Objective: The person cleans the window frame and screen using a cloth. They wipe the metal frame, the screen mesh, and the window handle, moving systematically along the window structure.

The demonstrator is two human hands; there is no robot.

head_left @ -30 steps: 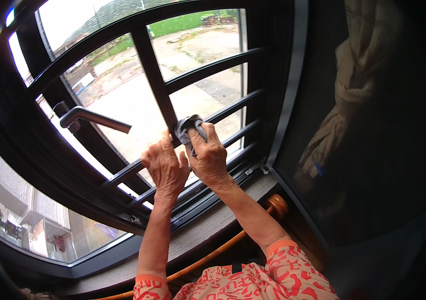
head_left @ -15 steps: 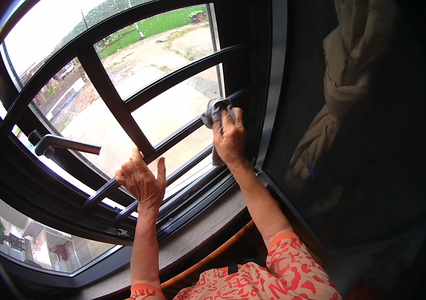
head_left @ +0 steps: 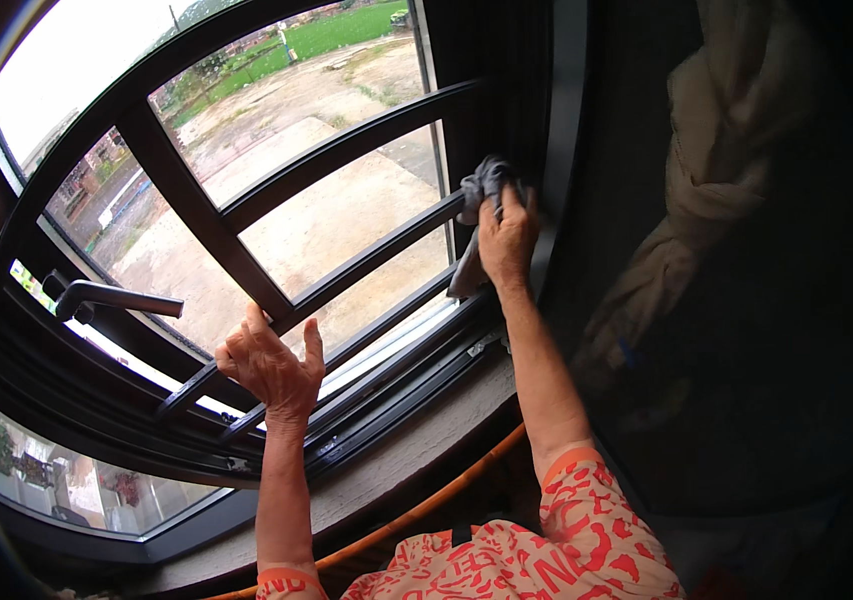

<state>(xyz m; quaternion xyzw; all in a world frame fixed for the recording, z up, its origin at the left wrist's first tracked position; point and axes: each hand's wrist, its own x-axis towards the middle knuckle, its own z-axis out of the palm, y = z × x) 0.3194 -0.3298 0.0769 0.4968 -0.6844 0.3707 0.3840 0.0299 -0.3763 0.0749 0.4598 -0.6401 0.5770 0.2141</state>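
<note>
The big dark window frame [head_left: 196,215] fills the left and centre of the frame, its bars curving across glass that looks out on bare ground and a strip of green at the top. Right of it, in the upper right, a pale knotted curtain [head_left: 716,170] hangs against a dark wall. Along the bottom runs a rough stone sill [head_left: 416,470] with an orange hose [head_left: 416,515] lying below it. A metal handle [head_left: 111,298] sticks out at the left.

The right hand [head_left: 506,240], right of centre, is closed around a grey cloth [head_left: 474,215], pressing it to the end of a bar where it meets the upright. The cloth looks soft, light and limp, one tail drooping under the palm; bunched in the fist seems the surest hold. The left hand [head_left: 271,368], lower centre, has its fingers spread and holds nothing, resting against a lower bar [head_left: 366,262].
</note>
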